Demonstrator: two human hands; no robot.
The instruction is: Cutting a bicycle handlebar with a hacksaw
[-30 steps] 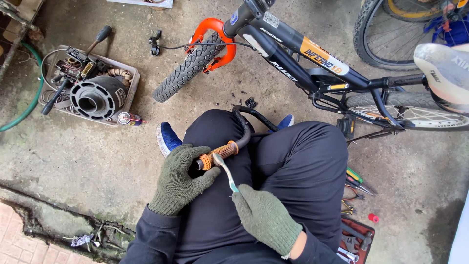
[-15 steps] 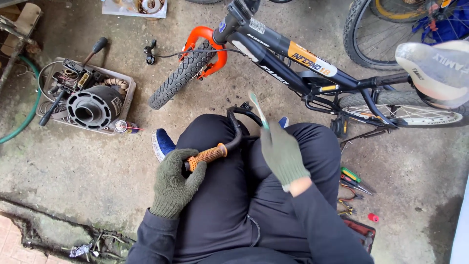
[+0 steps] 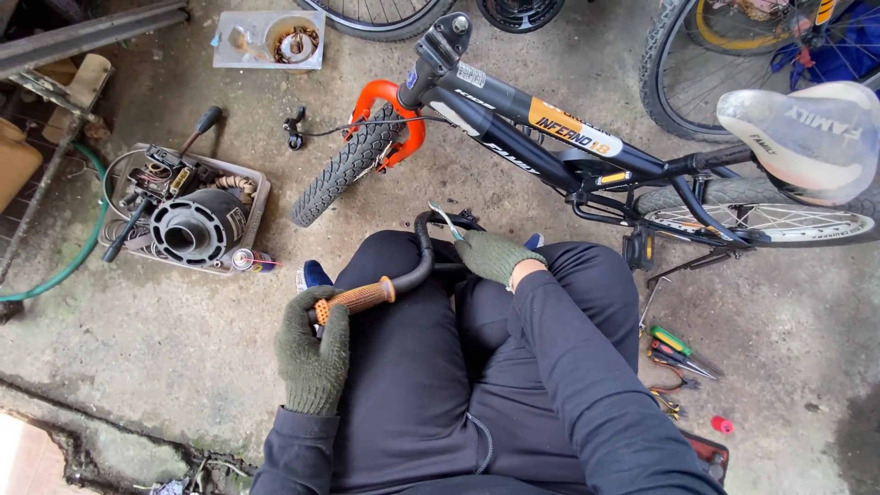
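Nearby, black bicycle (image 3: 550, 147); left hand (image 3: 314, 353) clamped on handlebar (image 3: 385, 289), right hand (image 3: 495, 255) on tool (image 3: 446, 220).

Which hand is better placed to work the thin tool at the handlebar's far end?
Probably the right hand: it already holds the thin tool at the black handlebar bend. The left hand is occupied gripping the orange grip end.
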